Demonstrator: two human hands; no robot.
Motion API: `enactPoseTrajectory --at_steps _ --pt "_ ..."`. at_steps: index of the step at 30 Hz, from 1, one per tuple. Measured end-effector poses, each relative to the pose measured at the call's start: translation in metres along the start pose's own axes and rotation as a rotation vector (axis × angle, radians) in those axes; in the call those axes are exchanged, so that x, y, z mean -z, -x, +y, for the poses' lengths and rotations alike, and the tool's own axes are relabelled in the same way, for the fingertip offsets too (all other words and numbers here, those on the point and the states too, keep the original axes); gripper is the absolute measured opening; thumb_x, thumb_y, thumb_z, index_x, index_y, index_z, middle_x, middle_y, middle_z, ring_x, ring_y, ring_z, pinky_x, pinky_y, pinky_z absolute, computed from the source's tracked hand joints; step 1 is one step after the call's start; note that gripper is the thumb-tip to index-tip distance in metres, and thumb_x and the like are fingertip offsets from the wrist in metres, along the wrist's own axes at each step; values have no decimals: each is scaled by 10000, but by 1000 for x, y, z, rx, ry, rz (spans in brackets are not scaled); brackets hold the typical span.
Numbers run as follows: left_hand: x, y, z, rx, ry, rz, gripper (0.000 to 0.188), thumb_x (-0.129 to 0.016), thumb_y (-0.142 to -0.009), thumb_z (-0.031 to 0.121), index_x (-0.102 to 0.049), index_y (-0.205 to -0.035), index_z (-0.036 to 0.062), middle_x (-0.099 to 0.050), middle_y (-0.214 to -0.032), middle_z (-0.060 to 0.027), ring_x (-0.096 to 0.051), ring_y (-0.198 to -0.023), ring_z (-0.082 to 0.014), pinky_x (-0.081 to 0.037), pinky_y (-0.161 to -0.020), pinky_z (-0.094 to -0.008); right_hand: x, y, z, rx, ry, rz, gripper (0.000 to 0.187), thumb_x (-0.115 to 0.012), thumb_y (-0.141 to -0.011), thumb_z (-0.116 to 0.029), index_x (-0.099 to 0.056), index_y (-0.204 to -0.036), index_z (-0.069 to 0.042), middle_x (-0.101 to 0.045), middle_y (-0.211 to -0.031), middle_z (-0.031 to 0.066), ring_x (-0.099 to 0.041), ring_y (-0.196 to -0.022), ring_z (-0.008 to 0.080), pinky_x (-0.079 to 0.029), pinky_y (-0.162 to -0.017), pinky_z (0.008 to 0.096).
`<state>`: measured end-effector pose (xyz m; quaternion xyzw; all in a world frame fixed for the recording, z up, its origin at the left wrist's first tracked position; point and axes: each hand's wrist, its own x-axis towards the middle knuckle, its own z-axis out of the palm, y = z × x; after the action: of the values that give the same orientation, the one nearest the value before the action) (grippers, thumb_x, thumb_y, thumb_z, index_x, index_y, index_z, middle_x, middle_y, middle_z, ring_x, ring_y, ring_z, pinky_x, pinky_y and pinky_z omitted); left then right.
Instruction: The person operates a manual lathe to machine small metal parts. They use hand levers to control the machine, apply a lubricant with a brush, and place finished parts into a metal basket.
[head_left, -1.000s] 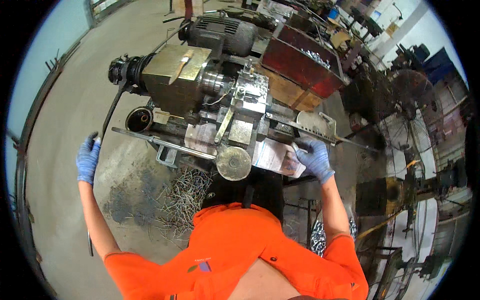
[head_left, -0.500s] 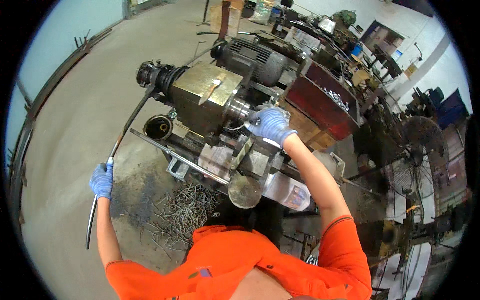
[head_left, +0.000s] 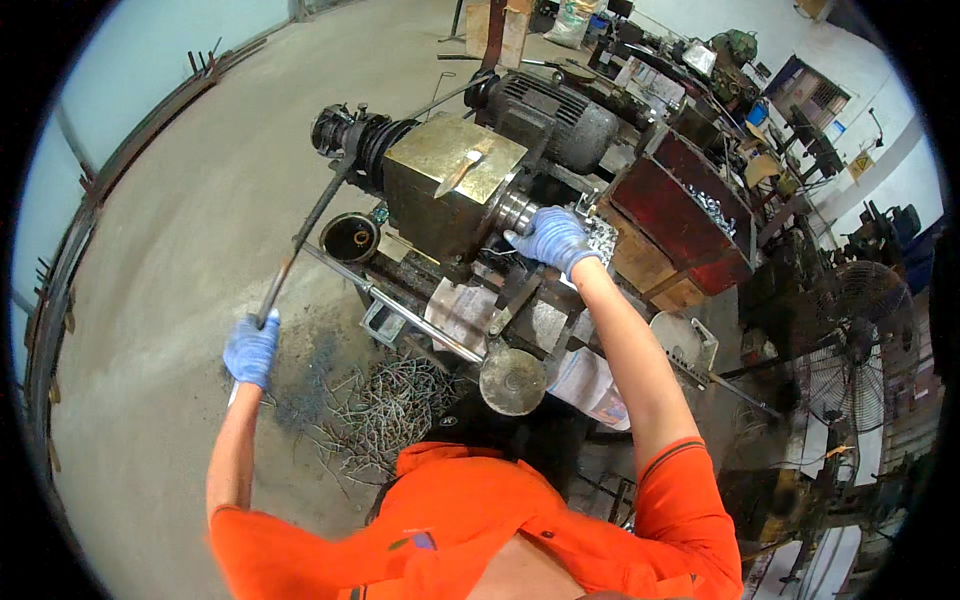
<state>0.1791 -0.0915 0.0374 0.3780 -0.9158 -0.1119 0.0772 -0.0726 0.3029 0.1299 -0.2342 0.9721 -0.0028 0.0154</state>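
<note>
My left hand (head_left: 252,350), in a blue-and-white glove, is closed around a long dark metal lever (head_left: 318,212). The lever slants up to the black ringed end (head_left: 362,150) of a lathe-like machine (head_left: 425,215). On the machine's other side, my right hand (head_left: 552,240), gloved alike, reaches to the shiny round chuck (head_left: 515,212). Its fingers are bent at the chuck's face; whatever they pinch is hidden by the glove. A brush with a wooden handle (head_left: 458,175) lies on top of the brass-coloured housing.
A round open pot (head_left: 350,238) and a long metal bar (head_left: 400,308) lie along the near side. Below is a heap of thin metal rods or shavings (head_left: 390,410). A red bin (head_left: 675,215) with small metal pieces stands right, a motor (head_left: 560,115) behind, a fan (head_left: 850,340) far right.
The whole scene has shifted right and slightly up in view. Relative to the machine, my right hand has moved left, closer to the chuck. My left hand still holds the lever.
</note>
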Motion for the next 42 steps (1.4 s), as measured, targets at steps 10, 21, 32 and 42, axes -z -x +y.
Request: enactPoseTrajectory --at_steps 10,21,32,42 --pt "-9 27 25 -38 102 -13 406 -624 -746 457 -621 -792 53 -638 -811 -199 -621 -787 -366 -464 -698 -454 -14 -4 14 4 -7 106 502 -557 -745 -551 -693 -846 -79 -663 -810 171 -643 -808 325 -501 -768 396" --pt "22 -10 69 -675 -190 182 437 -576 -830 380 -568 -1169 103 -654 -872 -117 -619 -718 -299 -462 -707 -403 54 78 46 -31 -69 375 448 -560 -758 -470 -666 -612 -60 -602 -626 175 -603 -731 319 -474 -732 410" --pt "15 -20 266 -917 392 307 536 -584 -825 426 -518 -1233 84 -650 -830 -148 -635 -699 -312 -491 -633 -407 87 137 140 -260 0 848 415 -655 -744 -428 -674 -1003 -104 -542 -1191 194 -503 -1093 356 -409 -927 427" --pt "6 -9 276 -908 415 273 410 -609 -839 306 -579 -1175 72 -644 -984 -189 -654 -826 -308 -512 -719 -377 -90 266 55 -225 -427 409 311 -719 -694 -357 -690 -841 -85 -606 -1083 168 -560 -996 355 -436 -884 426"
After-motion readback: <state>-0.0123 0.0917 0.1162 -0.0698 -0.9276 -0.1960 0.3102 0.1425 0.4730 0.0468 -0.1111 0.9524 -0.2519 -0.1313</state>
